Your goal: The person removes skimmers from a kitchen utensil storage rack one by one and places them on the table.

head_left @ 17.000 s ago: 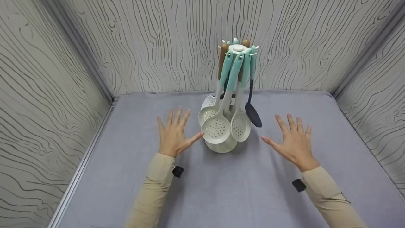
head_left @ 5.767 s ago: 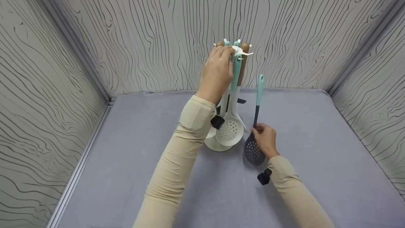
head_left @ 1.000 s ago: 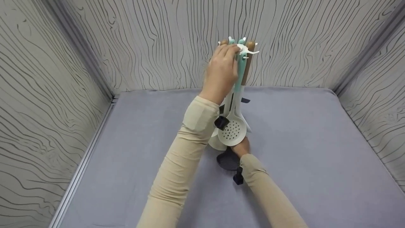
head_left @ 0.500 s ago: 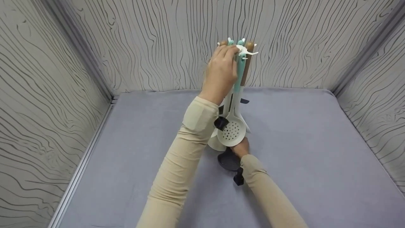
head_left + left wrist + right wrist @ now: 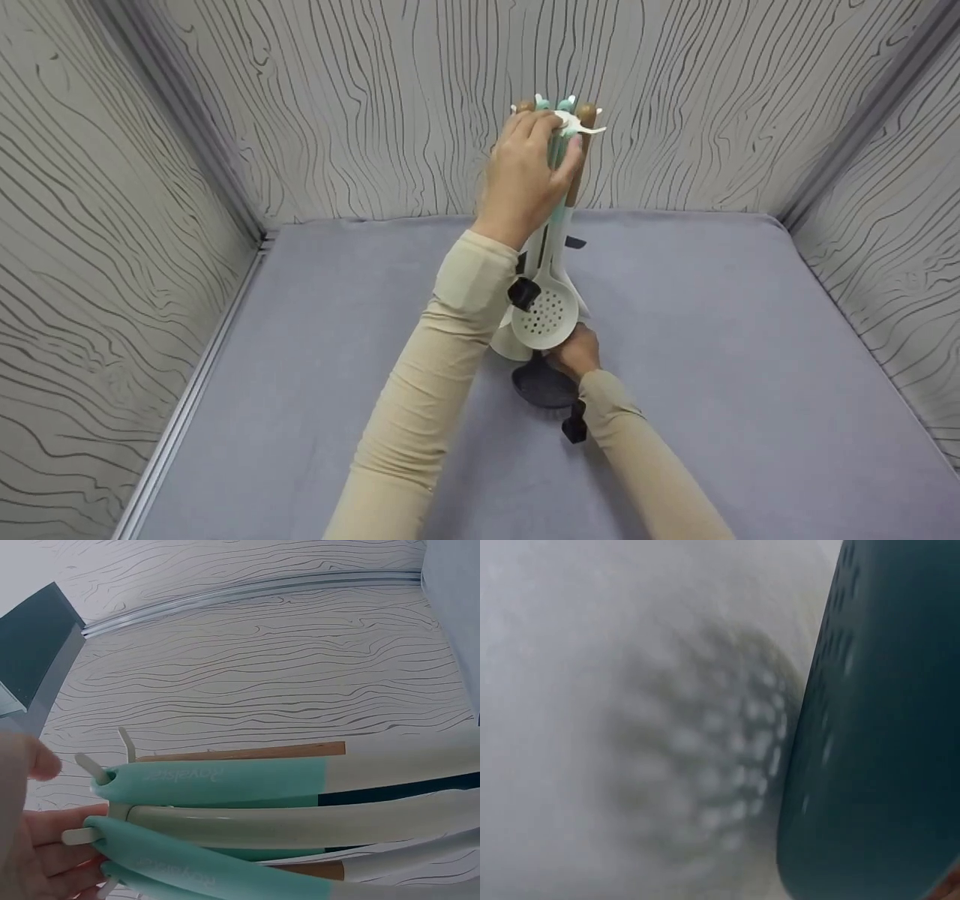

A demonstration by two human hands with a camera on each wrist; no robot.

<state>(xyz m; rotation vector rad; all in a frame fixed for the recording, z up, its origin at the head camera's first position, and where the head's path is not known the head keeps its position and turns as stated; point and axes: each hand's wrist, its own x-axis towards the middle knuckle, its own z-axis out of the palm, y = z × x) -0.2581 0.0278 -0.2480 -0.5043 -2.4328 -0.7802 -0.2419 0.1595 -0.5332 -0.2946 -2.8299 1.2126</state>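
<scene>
A utensil rack [image 5: 568, 123] with a white hooked top stands mid-table. In the head view my left hand [image 5: 521, 169] grips that top, its thumb stretched toward the front hook. In the left wrist view the fingers lie behind the hooks and mint handles [image 5: 217, 780], the thumb apart. A white skimmer [image 5: 545, 315] hangs at the front. Partly hidden behind its bowl, my right hand [image 5: 579, 352] holds a dark slotted spoon [image 5: 544, 384] low, head toward me. The spoon's handle is hidden. In the right wrist view its dark head [image 5: 877, 727] fills the right side.
Other utensils with brown handles [image 5: 586, 112] and mint handles hang round the rack, close to the left hand. The rack's pale base [image 5: 512, 346] stands on a grey cloth [image 5: 750, 337]. Patterned panels [image 5: 675, 105] enclose the back and sides.
Earlier both hands were apart; then the right hand held the dark slotted spoon upright right of the rack. It moved left behind the skimmer. In the last half second my left thumb stretched out.
</scene>
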